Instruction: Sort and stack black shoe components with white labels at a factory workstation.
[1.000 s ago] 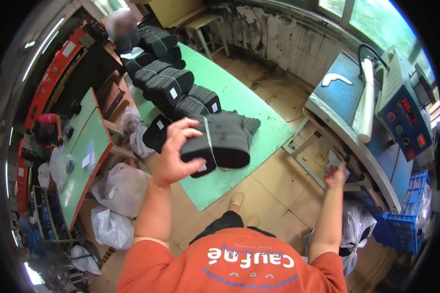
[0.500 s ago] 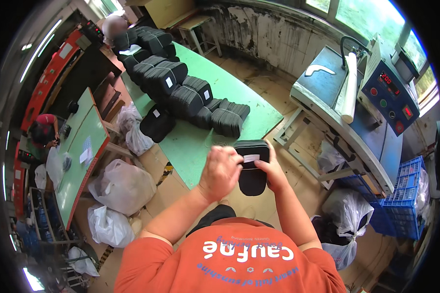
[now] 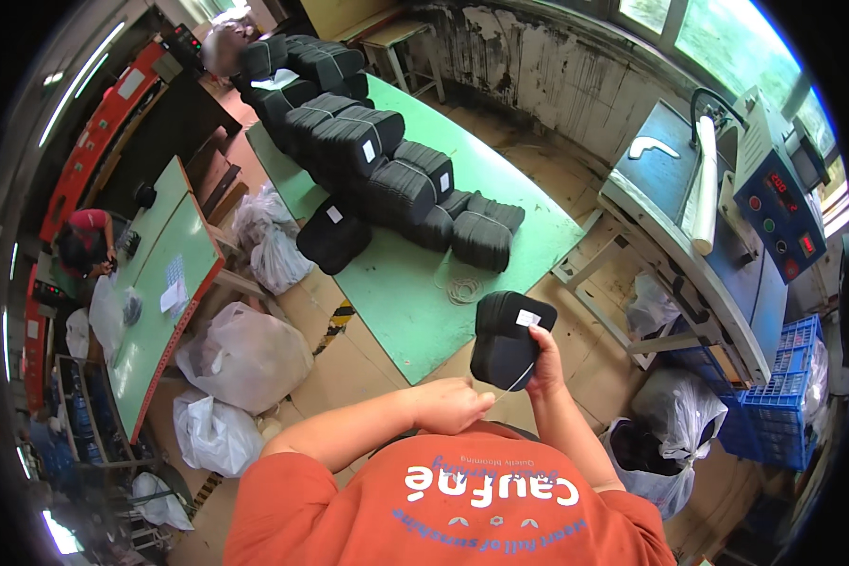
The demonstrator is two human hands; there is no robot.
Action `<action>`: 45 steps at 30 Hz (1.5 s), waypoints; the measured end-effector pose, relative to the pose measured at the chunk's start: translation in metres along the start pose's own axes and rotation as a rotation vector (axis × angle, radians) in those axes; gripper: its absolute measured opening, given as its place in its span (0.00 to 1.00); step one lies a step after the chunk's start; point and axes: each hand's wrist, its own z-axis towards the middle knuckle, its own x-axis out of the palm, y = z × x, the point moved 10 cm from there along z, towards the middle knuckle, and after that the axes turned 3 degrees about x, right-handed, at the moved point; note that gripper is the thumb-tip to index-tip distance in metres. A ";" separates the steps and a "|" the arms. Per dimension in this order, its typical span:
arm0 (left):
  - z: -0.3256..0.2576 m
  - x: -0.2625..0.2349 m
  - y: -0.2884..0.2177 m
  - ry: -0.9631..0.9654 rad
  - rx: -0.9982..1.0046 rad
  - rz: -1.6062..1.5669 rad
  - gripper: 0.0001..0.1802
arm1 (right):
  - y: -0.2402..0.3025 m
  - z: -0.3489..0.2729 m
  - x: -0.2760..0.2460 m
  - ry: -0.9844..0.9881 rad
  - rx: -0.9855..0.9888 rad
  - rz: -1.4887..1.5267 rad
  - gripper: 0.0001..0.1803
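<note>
My right hand (image 3: 545,362) grips a bundle of black rounded pads (image 3: 502,341) near the table's front corner. A small white label (image 3: 527,319) lies on its top face, by my right thumb. Across the bundle's lower part runs a thin pale string (image 3: 523,378), slanting toward my left hand (image 3: 457,404). That hand is closed beside the bundle, close to my shirt. Its fingertips seem to pinch the string's end, though the detail is small. A loose coil of similar string (image 3: 463,291) lies on the green table (image 3: 401,330).
Several tied stacks of black pads (image 3: 410,179) line the table. To the right stands a press machine (image 3: 674,203) with a control box, above blue crates (image 3: 774,406). Plastic bags (image 3: 245,358) lie on the floor at both sides. A person (image 3: 90,250) sits far left.
My left hand has moved off the bundle's face, down toward my shirt. The bundle has been turned and tilted in my right hand. The view has shifted slightly.
</note>
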 end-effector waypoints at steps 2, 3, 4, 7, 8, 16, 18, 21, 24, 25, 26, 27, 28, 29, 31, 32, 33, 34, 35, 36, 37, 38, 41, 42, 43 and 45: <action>-0.026 -0.014 0.002 0.085 -0.049 -0.009 0.11 | -0.032 0.010 0.024 0.075 0.103 0.094 0.25; -0.040 -0.014 0.009 0.160 -0.102 -0.015 0.11 | -0.043 0.016 0.036 0.074 0.109 0.089 0.25; -0.051 -0.021 0.009 0.112 -0.031 0.063 0.11 | -0.053 0.021 0.052 0.059 0.131 0.119 0.25; -0.083 -0.027 0.033 0.161 -0.103 0.095 0.09 | -0.072 0.037 0.094 0.066 0.222 0.232 0.28; -0.093 -0.035 0.043 0.155 -0.106 0.093 0.09 | -0.076 0.047 0.098 0.068 0.191 0.176 0.28; -0.242 -0.115 0.248 -0.778 -0.781 0.041 0.10 | -0.078 0.078 0.146 0.223 0.037 0.094 0.37; -0.279 -0.177 0.285 -1.146 -0.754 -0.091 0.13 | -0.106 0.105 0.116 0.062 0.069 0.048 0.30; -0.289 -0.252 0.345 -1.229 -0.722 -0.210 0.20 | -0.138 0.146 0.109 -0.128 -0.040 -0.135 0.34; -0.265 -0.231 0.417 -1.139 -0.751 -0.512 0.26 | -0.159 0.167 0.117 -0.242 0.000 -0.152 0.47; -0.257 -0.230 0.419 -1.119 -0.745 -0.517 0.26 | -0.157 0.169 0.118 -0.258 -0.010 -0.141 0.47; -0.236 -0.200 0.424 -0.881 -0.747 -0.830 0.29 | -0.155 0.171 0.121 -0.237 -0.041 -0.149 0.45; -0.203 -0.169 0.408 -0.596 -0.728 -1.131 0.32 | -0.146 0.170 0.116 -0.235 -0.086 -0.151 0.44; -0.191 -0.163 0.392 -0.558 -0.726 -1.133 0.32 | -0.140 0.169 0.108 -0.234 -0.119 -0.137 0.39; -0.181 -0.154 0.374 -0.536 -0.698 -1.128 0.32 | -0.137 0.164 0.100 -0.261 -0.131 -0.120 0.39; -0.180 -0.136 0.356 -0.501 -0.673 -1.119 0.31 | -0.126 0.154 0.099 -0.259 -0.193 -0.154 0.35; -0.189 -0.137 0.356 -0.558 -0.654 -1.083 0.29 | -0.127 0.151 0.099 -0.254 -0.146 -0.194 0.34; -0.199 -0.139 0.355 -0.615 -0.632 -1.045 0.27 | -0.128 0.146 0.101 -0.248 -0.100 -0.233 0.33; -0.208 -0.151 0.351 -0.678 -0.700 -0.833 0.26 | -0.126 0.144 0.096 -0.252 -0.095 -0.299 0.37; -0.210 -0.167 0.341 -0.726 -0.740 -0.618 0.25 | -0.124 0.148 0.074 -0.280 -0.108 -0.373 0.42; -0.232 -0.179 0.333 -0.896 -0.732 -0.499 0.23 | -0.120 0.135 0.081 -0.341 -0.051 -0.451 0.44; -0.248 -0.189 0.319 -1.066 -0.712 -0.379 0.21 | -0.112 0.119 0.088 -0.403 0.005 -0.529 0.45; -0.229 -0.200 0.284 -1.106 -0.590 -0.414 0.19 | -0.100 0.110 0.083 -0.379 -0.048 -0.542 0.43; -0.170 -0.208 0.190 -1.034 -0.427 -0.726 0.11 | -0.050 0.087 0.040 -0.320 -0.287 -0.473 0.28; -0.148 -0.198 0.170 -0.952 -0.399 -0.835 0.09 | -0.029 0.080 0.009 -0.399 -0.302 -0.387 0.24; -0.117 -0.182 0.156 -0.808 -0.395 -0.919 0.08 | 0.000 0.070 -0.025 -0.482 -0.320 -0.298 0.19; -0.069 -0.148 0.151 -0.587 -0.397 -0.868 0.07 | 0.045 0.061 -0.108 -0.547 -0.201 0.235 0.10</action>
